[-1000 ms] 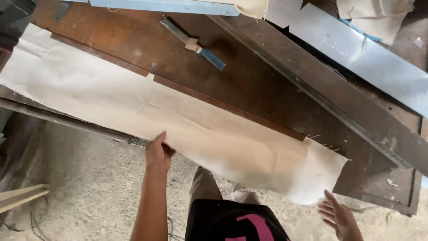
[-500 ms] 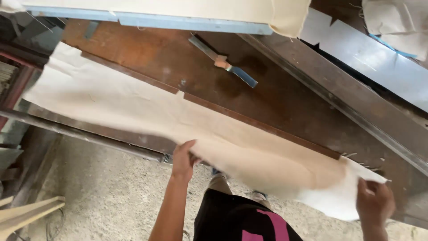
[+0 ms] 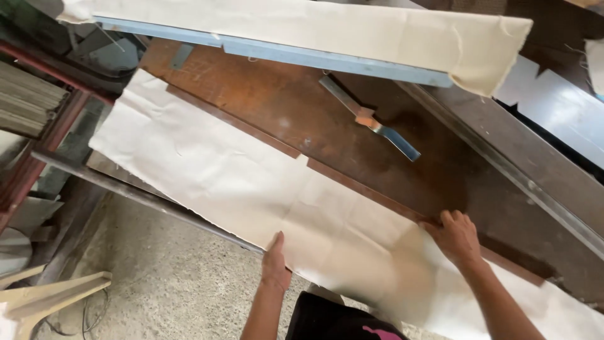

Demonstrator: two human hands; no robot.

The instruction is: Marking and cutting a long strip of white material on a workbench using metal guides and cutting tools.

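Observation:
A long cream fabric strip (image 3: 207, 170) lies along the near edge of a dark brown wooden table (image 3: 296, 107). My left hand (image 3: 275, 259) pinches the fabric's near edge where it hangs over the table. Flat on the fabric's far edge rests my right hand (image 3: 457, 236), fingers spread, beside the bare wood. A metal tool with an orange middle (image 3: 371, 119) lies on the table beyond the hands.
A second cream cloth (image 3: 352, 34) drapes over a blue-edged board (image 3: 327, 60) at the back. Grey metal panels (image 3: 553, 119) lie at the right. A red metal rack (image 3: 44, 113) stands at left. Wooden pieces (image 3: 50, 293) rest on the concrete floor.
My right hand rose from the fabric's lower right end onto its far edge on the table. My left hand stayed at the near edge. The view shifted left.

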